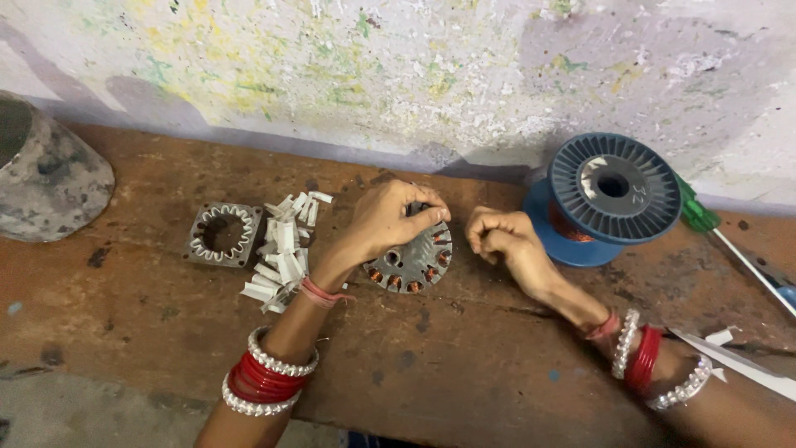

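**benchlurker:** what's in your hands there? looks like a motor part.

**me:** yep. My left hand point(390, 220) sits on top of a round metal motor core point(412, 259), fingers curled down over its upper edge and pinched shut at the rim. The core lies flat on the wooden bench point(464, 365), about the middle of it, and you can see copper-coloured windings in the slots along its lower side. My right hand point(503, 241) is just beside the core on its right, closed into a loose fist with the fingertips pinched together. Can't tell from this angle if anything is actually between them, anything there would be too fine to see.

**benchlurker:** and the other stuff lying around?

**me:** Blue plastic spool point(609, 199) of copper wire right behind my right hand, close to the wall. A green-handled screwdriver point(725, 236) lies just past the spool on the right. Left of the core there's a pile of white paper strips point(282, 249), and touching that pile, a second, squarish metal core point(222, 234) with white liners in its slots. A grey rounded lump point(46, 178) sits at the far left end.
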